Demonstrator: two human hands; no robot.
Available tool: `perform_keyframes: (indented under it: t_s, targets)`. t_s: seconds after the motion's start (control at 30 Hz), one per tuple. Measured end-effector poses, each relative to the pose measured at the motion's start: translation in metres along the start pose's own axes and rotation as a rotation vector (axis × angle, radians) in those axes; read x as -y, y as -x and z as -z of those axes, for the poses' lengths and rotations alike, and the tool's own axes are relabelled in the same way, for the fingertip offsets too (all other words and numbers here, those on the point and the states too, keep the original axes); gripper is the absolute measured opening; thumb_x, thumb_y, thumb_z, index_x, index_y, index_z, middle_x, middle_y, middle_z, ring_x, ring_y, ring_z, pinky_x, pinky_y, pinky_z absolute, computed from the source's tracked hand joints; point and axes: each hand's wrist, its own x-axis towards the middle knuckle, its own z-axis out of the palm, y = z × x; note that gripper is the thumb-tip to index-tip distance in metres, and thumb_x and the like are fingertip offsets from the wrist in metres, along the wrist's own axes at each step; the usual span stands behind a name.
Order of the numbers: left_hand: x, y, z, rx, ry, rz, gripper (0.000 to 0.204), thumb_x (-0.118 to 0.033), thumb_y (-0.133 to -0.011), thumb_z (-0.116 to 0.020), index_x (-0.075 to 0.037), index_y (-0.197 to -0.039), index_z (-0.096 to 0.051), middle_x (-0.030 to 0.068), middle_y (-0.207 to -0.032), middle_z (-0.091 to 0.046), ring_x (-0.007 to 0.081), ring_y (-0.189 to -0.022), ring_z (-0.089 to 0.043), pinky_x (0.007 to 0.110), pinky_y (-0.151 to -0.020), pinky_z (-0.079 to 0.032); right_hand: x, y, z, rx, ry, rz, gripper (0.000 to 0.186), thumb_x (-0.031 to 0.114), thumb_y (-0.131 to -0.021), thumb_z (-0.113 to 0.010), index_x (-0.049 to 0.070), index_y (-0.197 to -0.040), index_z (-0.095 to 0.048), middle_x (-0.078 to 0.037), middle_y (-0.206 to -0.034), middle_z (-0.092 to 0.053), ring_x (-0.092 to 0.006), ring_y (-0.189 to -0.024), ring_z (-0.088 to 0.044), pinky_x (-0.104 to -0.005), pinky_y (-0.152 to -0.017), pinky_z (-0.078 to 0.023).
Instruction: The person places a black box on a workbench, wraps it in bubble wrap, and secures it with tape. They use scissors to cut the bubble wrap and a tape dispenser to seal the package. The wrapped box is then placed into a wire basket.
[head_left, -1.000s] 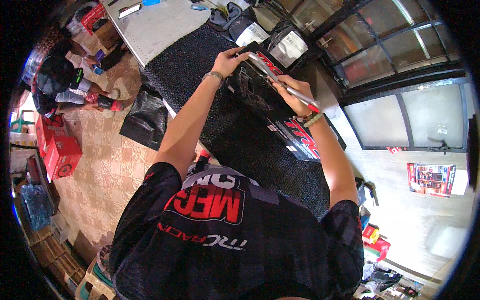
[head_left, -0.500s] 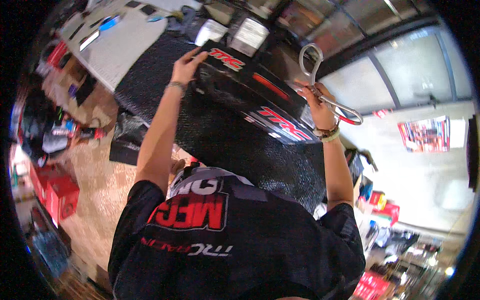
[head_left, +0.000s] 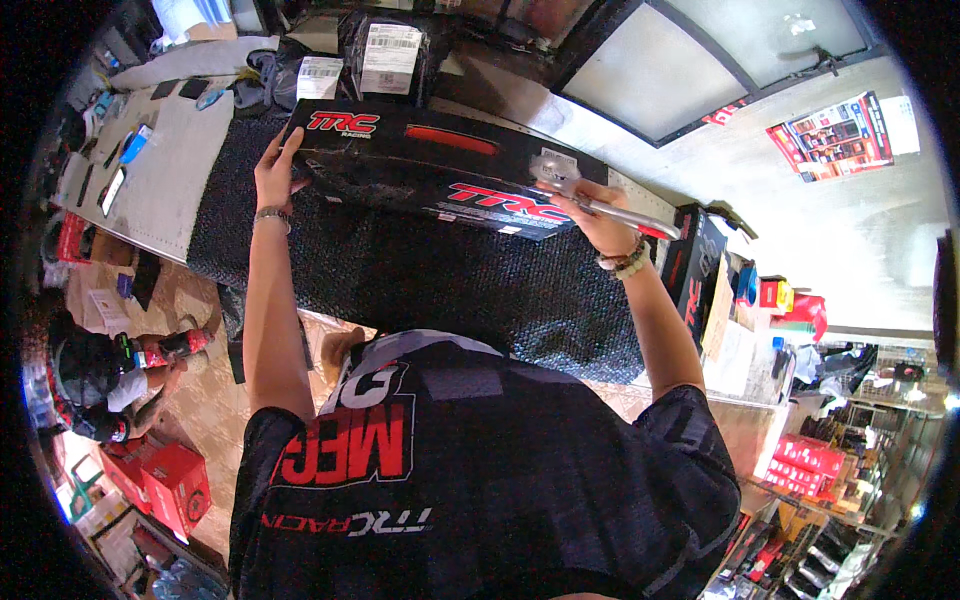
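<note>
A long black box [head_left: 390,152] with red-and-white lettering and a red stripe lies across the far side of a black bubble-wrap sheet [head_left: 420,270]. My left hand [head_left: 277,172] grips its left end, fingers over the upper corner. At its right end, my right hand [head_left: 597,215] is closed round a silver metal tool [head_left: 630,213], which has a rounded loop at one end and a red edge near the other. The loop end is over the box top, close to a small pale label; whether they touch I cannot tell. My right fingers partly hide the tool.
Behind the box stand black-wrapped parcels [head_left: 390,60] with white labels. A grey tabletop [head_left: 165,190] with a phone extends left. Another black box [head_left: 690,265] stands at the right. Red cartons [head_left: 175,485] sit on the floor at left, near what looks like another person [head_left: 90,375].
The view has shifted, and the box now appears farther left and more level. My right hand has brought the tool's raised loop down over the box top. My left hand stays at the box's left end.
</note>
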Motion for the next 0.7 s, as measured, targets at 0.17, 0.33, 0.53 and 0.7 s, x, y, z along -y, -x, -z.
perform_keyframes:
  t_s: [0.17, 0.33, 0.53, 0.7]
  targets:
    - [-0.005, 0.004, -0.001, -0.004, -0.008, 0.029, 0.060, -0.044, -0.080, -0.073, -0.012, -0.129, -0.058, 0.0048, -0.111, -0.063, 0.0196, -0.103, -0.061, 0.045, -0.080, -0.054, 0.004, -0.013, -0.010, -0.059, -0.079, 0.224, 0.013, 0.013, -0.080, -0.076, 0.003, -0.077, -0.067, -0.006, -0.066, -0.065, -0.0085, -0.054, -0.055, -0.0241, -0.049, -0.043]
    - [-0.004, 0.003, 0.000, -0.010, -0.005, 0.029, 0.060, -0.043, -0.080, -0.073, -0.013, -0.129, -0.058, 0.0029, -0.109, -0.063, 0.0182, -0.102, -0.062, 0.044, -0.078, -0.055, 0.005, -0.012, -0.007, -0.055, -0.162, 0.119, 0.014, 0.013, -0.080, -0.076, 0.002, -0.077, -0.067, -0.006, -0.065, -0.065, -0.0081, -0.054, -0.056, -0.0238, -0.048, -0.043]
    - [-0.002, 0.002, 0.001, 0.003, 0.005, 0.033, 0.059, -0.043, -0.080, -0.073, -0.014, -0.128, -0.059, 0.0023, -0.108, -0.063, 0.0172, -0.101, -0.062, 0.043, -0.077, -0.055, 0.001, -0.015, -0.006, -0.027, -0.078, 0.159, 0.016, 0.019, -0.081, -0.075, 0.005, -0.090, -0.073, -0.006, -0.063, -0.064, -0.0092, -0.050, -0.056, -0.0241, -0.047, -0.044]
    - [0.000, 0.000, 0.002, -0.003, 0.001, 0.034, 0.057, -0.043, -0.080, -0.074, -0.014, -0.127, -0.060, 0.0020, -0.109, -0.063, 0.0161, -0.099, -0.062, 0.040, -0.074, -0.055, -0.001, -0.018, -0.008, -0.033, -0.040, 0.265, 0.017, 0.019, -0.082, -0.073, 0.005, -0.091, -0.073, -0.007, -0.063, -0.064, -0.0107, -0.049, -0.056, -0.0252, -0.047, -0.044]
